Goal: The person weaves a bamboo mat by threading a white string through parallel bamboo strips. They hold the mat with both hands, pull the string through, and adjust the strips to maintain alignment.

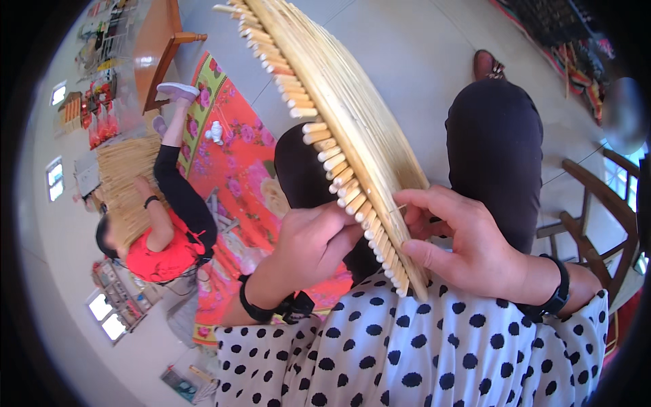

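Right hand (468, 241) comes in from the near right with its wrist low and the palm turned left, half open: the index finger reaches out along the stalk panel (359, 95), the thumb lies against it nearer the body, and the other fingers curl in between. A thin, pale sliver shows by the index fingertip, too small to identify, and whether the fingers pinch it I cannot tell. Opposite, the left hand (305, 244) is at the panel's left side, its fingers bent toward the row of cut stalk ends; their tips are partly hidden, so how firmly they close on it cannot be told. Both forearms angle inward, elbows apart. The panel itself, pale yellow, stands tilted between the hands, running from the far left down to the near right, above the lap. A black watch (560, 290) circles the right wrist, a dark band (252, 305) the left. Beneath are dark-trousered knees (498, 142) and a white, black-spotted garment (407, 349). Farther left lies a red floral cloth (234, 149) on the floor; beyond it, a co-worker in a red top (159, 254) touches another stalk panel (125, 169). A wooden chair (583, 234) stands to the right.
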Tool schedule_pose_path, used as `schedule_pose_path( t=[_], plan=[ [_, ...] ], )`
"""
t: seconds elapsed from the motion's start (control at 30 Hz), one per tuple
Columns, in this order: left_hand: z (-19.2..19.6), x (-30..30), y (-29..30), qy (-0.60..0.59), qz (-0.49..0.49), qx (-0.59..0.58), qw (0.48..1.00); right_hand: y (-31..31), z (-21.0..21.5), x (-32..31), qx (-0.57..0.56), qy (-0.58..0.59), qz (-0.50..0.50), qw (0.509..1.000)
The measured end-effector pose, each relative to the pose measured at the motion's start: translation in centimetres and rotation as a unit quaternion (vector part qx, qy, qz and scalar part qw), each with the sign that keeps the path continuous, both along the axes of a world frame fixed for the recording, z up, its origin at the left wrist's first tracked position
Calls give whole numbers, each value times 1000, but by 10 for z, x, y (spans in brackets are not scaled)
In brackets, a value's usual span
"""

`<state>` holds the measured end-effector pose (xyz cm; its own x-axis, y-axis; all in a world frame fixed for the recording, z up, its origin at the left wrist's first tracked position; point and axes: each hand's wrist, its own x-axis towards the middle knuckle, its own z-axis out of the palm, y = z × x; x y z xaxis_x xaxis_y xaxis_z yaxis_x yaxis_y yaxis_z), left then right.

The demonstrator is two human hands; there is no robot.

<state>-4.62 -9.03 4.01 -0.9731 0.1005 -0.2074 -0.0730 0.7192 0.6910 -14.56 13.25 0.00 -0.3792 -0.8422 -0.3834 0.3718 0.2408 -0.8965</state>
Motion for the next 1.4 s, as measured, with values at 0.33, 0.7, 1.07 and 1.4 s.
schedule_pose_path(
  t=[0.33, 0.7, 1.07, 1.4],
  plan=[
    [-36, -47, 9, 85, -69, 175, 978, 1, 54, 0, 161, 372, -2, 914],
    [-60, -75, 27, 168, -148, 56, 973, -21, 37, 15, 387, 603, -69, 694],
    [-89, -7, -19, 163, -241, 107, 951, -8, 31, 1, 393, 610, -115, 678],
    [-52, 14, -12, 173, 47, 252, 951, -15, 26, 6, 347, 593, -133, 714]
  ],
)
